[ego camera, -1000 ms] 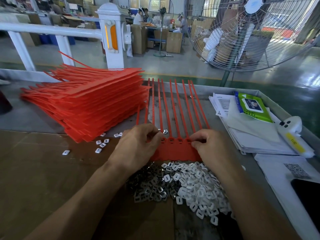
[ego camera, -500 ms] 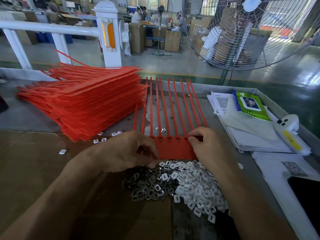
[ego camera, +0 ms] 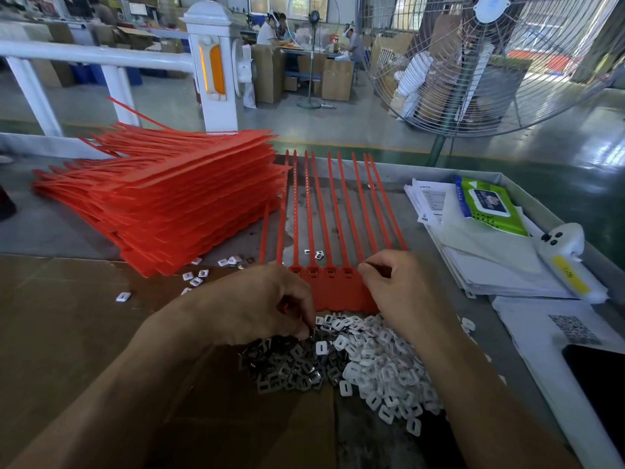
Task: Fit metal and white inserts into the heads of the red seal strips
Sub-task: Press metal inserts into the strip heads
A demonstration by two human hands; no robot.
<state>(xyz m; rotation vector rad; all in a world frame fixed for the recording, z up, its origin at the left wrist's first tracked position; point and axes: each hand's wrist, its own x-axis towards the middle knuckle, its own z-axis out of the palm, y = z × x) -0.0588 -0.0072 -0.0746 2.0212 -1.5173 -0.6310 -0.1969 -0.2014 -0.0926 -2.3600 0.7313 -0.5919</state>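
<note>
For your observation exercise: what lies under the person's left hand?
Under the left hand, the metal inserts pile on brown cardboard; whatever its fingertips pinch is hidden.

The left hand (ego camera: 257, 306) hovers palm down over the near left corner of the red strip sheet (ego camera: 338, 292), fingers curled with fingertips pinched together. The right hand (ego camera: 402, 292) rests on the sheet's right edge, thumb and forefinger pinching there.

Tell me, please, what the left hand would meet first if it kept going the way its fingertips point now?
Probably the pile of metal inserts: the left hand curls down with its fingertips at the pile's near edge, seemingly already touching it, though contact is hard to confirm.
</note>
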